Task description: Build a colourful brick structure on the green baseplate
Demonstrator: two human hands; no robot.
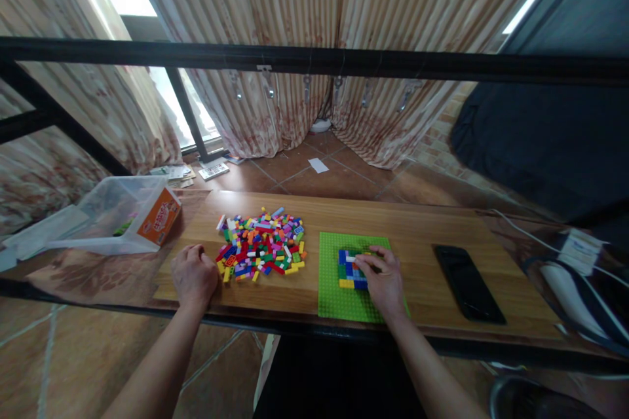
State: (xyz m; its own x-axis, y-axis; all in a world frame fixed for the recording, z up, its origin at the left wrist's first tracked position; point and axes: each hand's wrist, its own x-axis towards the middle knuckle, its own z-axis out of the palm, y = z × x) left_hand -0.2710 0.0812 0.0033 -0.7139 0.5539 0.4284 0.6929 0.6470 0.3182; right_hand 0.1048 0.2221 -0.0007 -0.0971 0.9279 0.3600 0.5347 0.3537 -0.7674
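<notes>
My left hand (195,275) rests on the wooden board with its fingers curled into a loose fist, and nothing shows in it. Just right of it lies a loose pile of small, many-coloured toy bricks (263,243). On the green studded baseplate (331,301), a flat block of joined bricks (346,273) in blue, yellow, green and white has been built. My right hand (384,280) is over the right side of this block, thumb and fingers pinched at its top. Whatever the fingertips grip is too small and too covered to make out.
A black phone (469,283) lies on the wooden board (417,226) to the right. At the left stands a clear plastic box (111,209) with an orange label. A black metal bar (314,57) crosses beyond the table. A white cable (521,222) and an iron-like appliance (572,294) are at far right.
</notes>
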